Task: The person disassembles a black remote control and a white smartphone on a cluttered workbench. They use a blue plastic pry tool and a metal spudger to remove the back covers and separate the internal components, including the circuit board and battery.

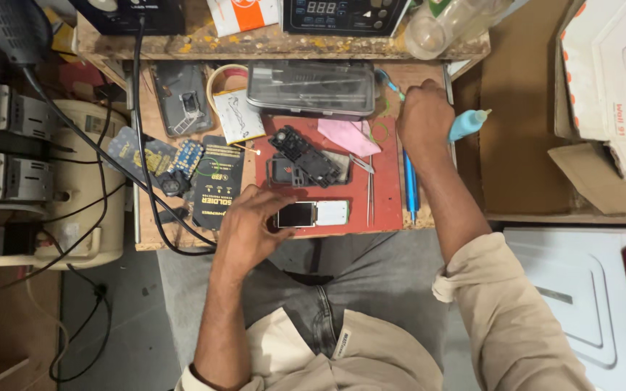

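view: head cam, looking down at a small wooden bench point(182, 235) and the person's lap
left hand point(249, 230): at bench's near edge, fingers curled round left end of the phone point(311, 214), thumb and fingertips touching it; holding it in place
phone: small, flat on the red mat point(385, 195), near front edge, screen part left, white part right
right hand point(424, 119): closed in a loose fist at far right edge of mat, knuckles up; what it grips can't be told, a thin teal tool point(391, 83) sticks out just beyond it
blue bottle point(466, 124): just right of right hand, nozzle pointing right, off the bench edge
blue pen point(410, 185): lies along mat's right edge, under the right wrist
tweezers point(369, 192): on mat, between phone and pen, tips toward far side
black frame point(306, 156): phone part, tilted, mid mat, just above phone
pink cloth point(349, 136): far side of mat, beside the frame
clear box point(311, 88): lidded plastic case, behind the mat
black card point(219, 181): left of mat, next to left hand
circuit boards point(155, 156): left side of bench, under black cable point(143, 145)
shelf point(277, 45): behind bench, holds a meter with display point(342, 14) and a clear bottle point(443, 25)
cardboard point(523, 108): right of bench
clothes: beige sleeves, grey trousers
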